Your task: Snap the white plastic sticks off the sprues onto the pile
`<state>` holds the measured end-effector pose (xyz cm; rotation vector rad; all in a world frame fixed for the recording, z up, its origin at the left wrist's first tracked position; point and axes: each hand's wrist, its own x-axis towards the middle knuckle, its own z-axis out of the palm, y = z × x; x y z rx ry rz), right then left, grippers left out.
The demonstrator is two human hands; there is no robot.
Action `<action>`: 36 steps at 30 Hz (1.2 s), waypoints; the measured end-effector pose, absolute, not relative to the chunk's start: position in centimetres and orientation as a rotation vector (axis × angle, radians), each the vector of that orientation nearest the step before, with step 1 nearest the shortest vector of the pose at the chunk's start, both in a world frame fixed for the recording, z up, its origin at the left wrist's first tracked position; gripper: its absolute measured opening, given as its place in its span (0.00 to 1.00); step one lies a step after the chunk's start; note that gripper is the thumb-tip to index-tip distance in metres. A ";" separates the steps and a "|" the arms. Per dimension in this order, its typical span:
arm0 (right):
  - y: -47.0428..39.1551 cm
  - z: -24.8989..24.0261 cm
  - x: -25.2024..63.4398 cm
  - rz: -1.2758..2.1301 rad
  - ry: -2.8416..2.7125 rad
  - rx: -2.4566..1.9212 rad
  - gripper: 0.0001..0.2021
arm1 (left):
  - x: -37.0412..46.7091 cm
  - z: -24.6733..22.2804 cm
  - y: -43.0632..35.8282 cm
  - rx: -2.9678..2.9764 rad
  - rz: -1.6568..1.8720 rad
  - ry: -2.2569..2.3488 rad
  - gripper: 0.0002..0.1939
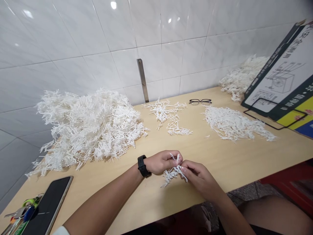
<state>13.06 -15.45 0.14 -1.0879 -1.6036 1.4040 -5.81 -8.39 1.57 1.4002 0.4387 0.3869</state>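
My left hand (164, 162), with a black watch on the wrist, pinches a white branched plastic sprig (172, 174) near the table's front edge. Thumb and fingers of my right hand (197, 174) are closed on the same sprig from the right side. Its thin prongs stick out above and below my fingertips. A large heap of similar white branched pieces (95, 124) lies to the left. Beyond my hands are a few thin, bare-looking branched stems (163, 109). Small loose white pieces (234, 124) form a flat pile to the right.
A phone (46, 209) and keys (23, 210) lie at the front left. Eyeglasses (200, 101) rest near the wall. At the right, a printed box (281, 78) leans beside a black wire stand (276, 127), with more white pieces (244, 76) behind it.
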 end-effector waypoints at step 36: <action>-15.4 -0.5 11.5 0.880 -1.618 -1.410 0.20 | -5.4 0.6 -8.7 1.435 0.445 0.506 0.22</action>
